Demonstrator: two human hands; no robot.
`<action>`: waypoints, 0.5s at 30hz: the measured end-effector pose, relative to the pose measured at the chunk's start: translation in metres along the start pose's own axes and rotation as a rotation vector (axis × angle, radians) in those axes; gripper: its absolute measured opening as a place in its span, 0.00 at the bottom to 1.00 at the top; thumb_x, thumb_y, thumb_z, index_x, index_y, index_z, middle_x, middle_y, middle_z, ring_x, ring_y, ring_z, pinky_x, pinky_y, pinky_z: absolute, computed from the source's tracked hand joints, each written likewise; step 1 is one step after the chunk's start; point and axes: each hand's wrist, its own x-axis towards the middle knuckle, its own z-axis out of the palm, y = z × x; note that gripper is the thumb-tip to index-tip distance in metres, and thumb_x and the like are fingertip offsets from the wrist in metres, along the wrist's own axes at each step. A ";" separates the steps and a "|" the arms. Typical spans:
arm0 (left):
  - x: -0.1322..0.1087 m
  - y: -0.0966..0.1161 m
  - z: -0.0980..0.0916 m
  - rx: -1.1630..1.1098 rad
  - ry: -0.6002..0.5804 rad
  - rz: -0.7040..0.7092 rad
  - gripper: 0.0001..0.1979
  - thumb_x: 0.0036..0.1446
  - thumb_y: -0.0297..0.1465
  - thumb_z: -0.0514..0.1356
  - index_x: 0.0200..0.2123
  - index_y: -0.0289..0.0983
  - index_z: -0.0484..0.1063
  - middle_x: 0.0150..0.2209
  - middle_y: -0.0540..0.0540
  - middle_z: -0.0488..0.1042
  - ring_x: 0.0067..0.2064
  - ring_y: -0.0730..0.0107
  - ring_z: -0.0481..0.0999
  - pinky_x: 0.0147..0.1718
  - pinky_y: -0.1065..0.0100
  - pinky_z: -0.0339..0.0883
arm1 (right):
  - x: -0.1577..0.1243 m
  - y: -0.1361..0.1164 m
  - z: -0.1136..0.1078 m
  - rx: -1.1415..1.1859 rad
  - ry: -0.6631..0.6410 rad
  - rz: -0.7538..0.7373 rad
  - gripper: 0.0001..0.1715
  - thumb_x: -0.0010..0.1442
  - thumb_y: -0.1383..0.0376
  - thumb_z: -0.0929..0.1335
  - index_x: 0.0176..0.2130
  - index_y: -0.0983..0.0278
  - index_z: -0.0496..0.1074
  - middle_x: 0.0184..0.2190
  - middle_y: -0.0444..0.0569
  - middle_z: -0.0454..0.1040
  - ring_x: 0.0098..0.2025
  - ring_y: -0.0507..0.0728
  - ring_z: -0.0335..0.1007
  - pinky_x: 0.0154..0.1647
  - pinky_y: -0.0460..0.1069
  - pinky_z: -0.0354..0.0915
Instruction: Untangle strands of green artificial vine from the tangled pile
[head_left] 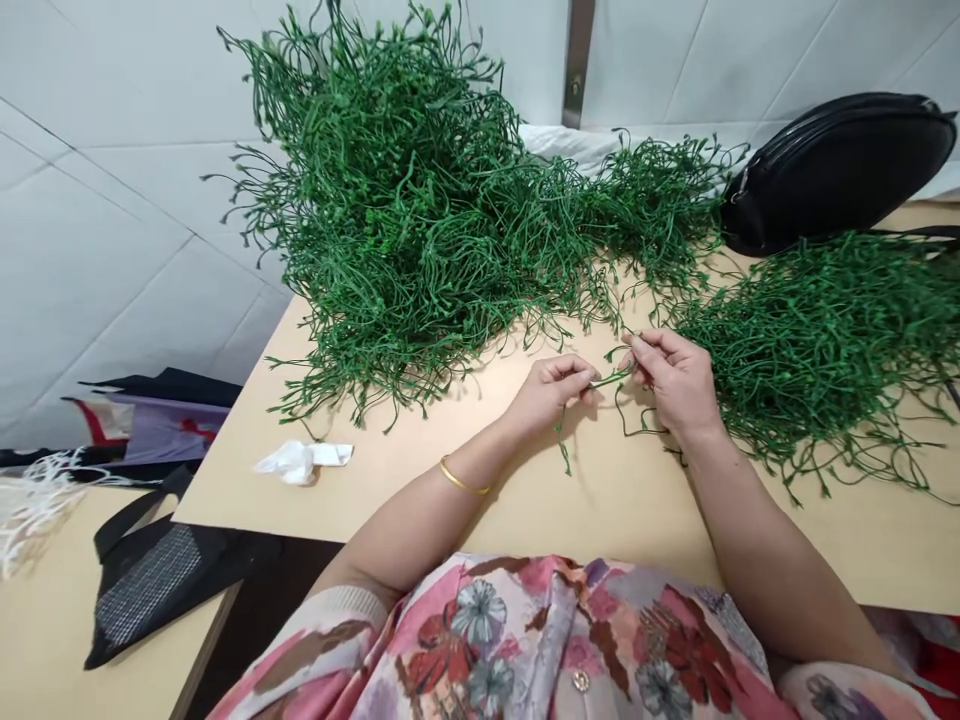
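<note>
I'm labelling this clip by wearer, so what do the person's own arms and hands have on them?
Both the left hand and right hand are gloveless. A slim gold bangle circles the left wrist; no bangle shows on the right. The left sleeve, patterned in pink and brown, ends near the elbow in a pale ribbed cuff. The right sleeve shows a grey flower.

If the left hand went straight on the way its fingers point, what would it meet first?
Likely the right hand, with a green strand between the two; depth is hard to judge.
</note>
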 end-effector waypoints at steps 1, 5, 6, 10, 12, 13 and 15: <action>0.000 0.001 -0.001 -0.017 -0.004 -0.002 0.10 0.49 0.35 0.60 0.27 0.32 0.70 0.19 0.51 0.68 0.23 0.79 0.64 0.28 0.72 0.56 | 0.000 0.000 0.000 -0.009 -0.013 -0.026 0.14 0.50 0.56 0.70 0.30 0.65 0.71 0.19 0.41 0.68 0.18 0.45 0.55 0.18 0.43 0.52; 0.001 0.001 -0.001 -0.044 -0.030 -0.004 0.11 0.47 0.36 0.62 0.27 0.31 0.71 0.19 0.51 0.67 0.21 0.81 0.61 0.26 0.73 0.53 | 0.000 0.003 -0.006 -0.136 -0.010 -0.176 0.19 0.57 0.52 0.63 0.35 0.65 0.71 0.22 0.44 0.70 0.20 0.47 0.58 0.21 0.44 0.56; 0.001 0.000 -0.001 -0.054 -0.031 -0.003 0.12 0.46 0.36 0.62 0.27 0.31 0.71 0.19 0.51 0.66 0.21 0.81 0.61 0.26 0.73 0.54 | 0.000 0.006 -0.008 -0.211 0.014 -0.223 0.20 0.59 0.52 0.61 0.35 0.65 0.71 0.23 0.45 0.70 0.21 0.48 0.59 0.22 0.45 0.58; -0.005 0.008 0.001 -0.136 0.030 0.045 0.12 0.43 0.36 0.64 0.24 0.32 0.69 0.20 0.51 0.66 0.22 0.81 0.61 0.26 0.73 0.55 | -0.002 0.018 -0.009 -0.682 0.040 -0.531 0.17 0.60 0.59 0.59 0.33 0.66 0.71 0.27 0.50 0.71 0.29 0.53 0.64 0.35 0.49 0.61; -0.012 0.021 0.006 -0.159 0.059 0.104 0.12 0.42 0.36 0.64 0.23 0.33 0.68 0.20 0.52 0.66 0.22 0.81 0.62 0.26 0.73 0.56 | -0.006 0.023 -0.001 -0.866 -0.053 -0.645 0.15 0.59 0.62 0.59 0.30 0.66 0.71 0.28 0.53 0.71 0.34 0.56 0.63 0.39 0.52 0.59; -0.016 0.029 0.012 -0.154 0.057 0.133 0.12 0.43 0.35 0.64 0.23 0.33 0.68 0.20 0.52 0.66 0.22 0.81 0.62 0.26 0.73 0.56 | -0.010 0.025 0.004 -0.912 -0.099 -0.667 0.15 0.59 0.62 0.59 0.29 0.66 0.70 0.28 0.53 0.70 0.35 0.57 0.62 0.39 0.52 0.58; -0.025 0.048 0.033 -0.098 0.033 0.179 0.10 0.46 0.34 0.62 0.23 0.33 0.69 0.18 0.52 0.65 0.22 0.81 0.62 0.25 0.73 0.56 | -0.016 0.027 0.016 -0.920 -0.130 -0.665 0.14 0.59 0.63 0.60 0.29 0.66 0.70 0.28 0.53 0.69 0.34 0.57 0.61 0.38 0.53 0.57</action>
